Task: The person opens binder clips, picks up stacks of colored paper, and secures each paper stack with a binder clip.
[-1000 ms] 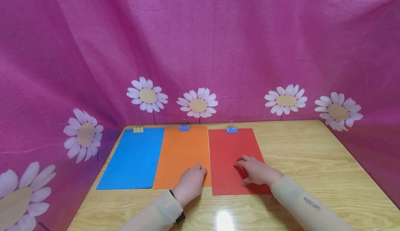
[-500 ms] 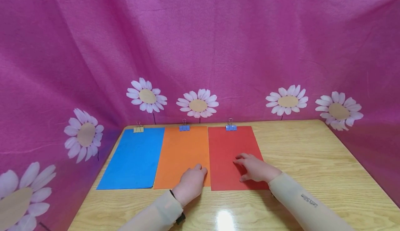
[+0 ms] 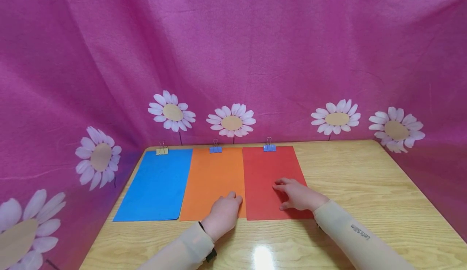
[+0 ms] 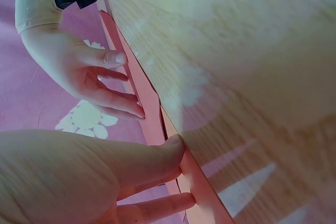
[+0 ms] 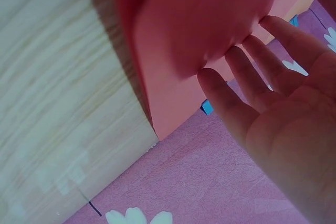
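Note:
A red sheet (image 3: pixel 268 166) lies at the right of a row, with a blue binder clip (image 3: pixel 269 148) on its far edge. My right hand (image 3: pixel 299 196) rests its fingertips on it; in the right wrist view the fingers (image 5: pixel 241 72) are spread and touch the red surface. Left of it is an orange sheet (image 3: pixel 215 176), also with a blue binder clip (image 3: pixel 215 149). Near its lower right corner my left hand (image 3: pixel 222 216) rests, thumb at the near edge in the left wrist view. Neither hand grips anything.
A blue sheet (image 3: pixel 155 185) with a yellow binder clip (image 3: pixel 162 151) lies at the left of the row, edge against the orange one. The wooden table (image 3: pixel 350 172) extends to the right. A magenta flowered cloth (image 3: pixel 255 59) hangs behind and at both sides.
The red sheet and its clip have slid away toward the table's far edge, and now line up with the orange sheet. The right hand moved slightly with it; the left hand stayed put.

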`<state>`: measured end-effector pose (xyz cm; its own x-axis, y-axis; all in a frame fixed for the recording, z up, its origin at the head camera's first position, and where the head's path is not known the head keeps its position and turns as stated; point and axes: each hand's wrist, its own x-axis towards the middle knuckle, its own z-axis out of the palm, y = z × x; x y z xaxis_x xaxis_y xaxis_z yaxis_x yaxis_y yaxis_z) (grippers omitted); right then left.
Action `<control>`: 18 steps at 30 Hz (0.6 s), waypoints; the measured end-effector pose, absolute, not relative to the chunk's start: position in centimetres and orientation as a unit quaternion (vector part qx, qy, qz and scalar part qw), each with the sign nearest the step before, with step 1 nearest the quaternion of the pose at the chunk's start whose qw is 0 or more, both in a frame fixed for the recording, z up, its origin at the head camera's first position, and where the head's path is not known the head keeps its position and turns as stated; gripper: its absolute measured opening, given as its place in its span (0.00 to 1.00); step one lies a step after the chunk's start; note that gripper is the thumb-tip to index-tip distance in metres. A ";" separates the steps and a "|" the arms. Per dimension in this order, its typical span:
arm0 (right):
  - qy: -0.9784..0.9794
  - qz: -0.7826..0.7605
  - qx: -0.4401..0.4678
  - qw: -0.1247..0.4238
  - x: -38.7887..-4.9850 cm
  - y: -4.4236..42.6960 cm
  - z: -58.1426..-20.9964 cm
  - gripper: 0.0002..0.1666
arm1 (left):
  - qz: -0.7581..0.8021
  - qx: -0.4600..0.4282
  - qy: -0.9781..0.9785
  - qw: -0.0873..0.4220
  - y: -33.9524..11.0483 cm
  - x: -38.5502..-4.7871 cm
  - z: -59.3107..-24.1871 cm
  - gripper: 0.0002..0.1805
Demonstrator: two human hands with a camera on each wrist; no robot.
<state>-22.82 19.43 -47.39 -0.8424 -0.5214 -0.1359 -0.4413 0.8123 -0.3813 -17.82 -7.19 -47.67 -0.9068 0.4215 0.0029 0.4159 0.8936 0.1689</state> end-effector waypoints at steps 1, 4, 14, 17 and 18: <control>0.945 -0.170 -0.254 0.118 -22.8 19.4 -47.4 0.40 | 0.083 0.215 0.973 0.018 -7.2 -17.8 -47.7 0.08; 0.945 -0.165 -0.256 0.116 -22.8 19.5 -47.3 0.40 | 0.079 0.215 0.973 0.018 -7.1 -17.9 -47.7 0.08; 0.946 -0.161 -0.256 0.114 -22.7 19.5 -47.2 0.39 | 0.076 0.218 0.973 0.015 -7.0 -17.9 -47.6 0.08; 0.950 -0.156 -0.246 0.112 -22.6 19.5 -47.3 0.39 | 0.076 0.216 0.973 0.018 -7.0 -17.9 -47.6 0.08; 0.952 -0.154 -0.240 0.110 -22.5 19.4 -47.3 0.39 | 0.076 0.216 0.973 0.019 -7.0 -17.8 -47.6 0.08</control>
<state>-22.53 19.44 -47.31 -0.8606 -0.4911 -0.1352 -0.4234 0.8373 -0.3459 -17.85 -7.04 -47.60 -0.9063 0.4226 -0.0033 0.4169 0.8954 0.1567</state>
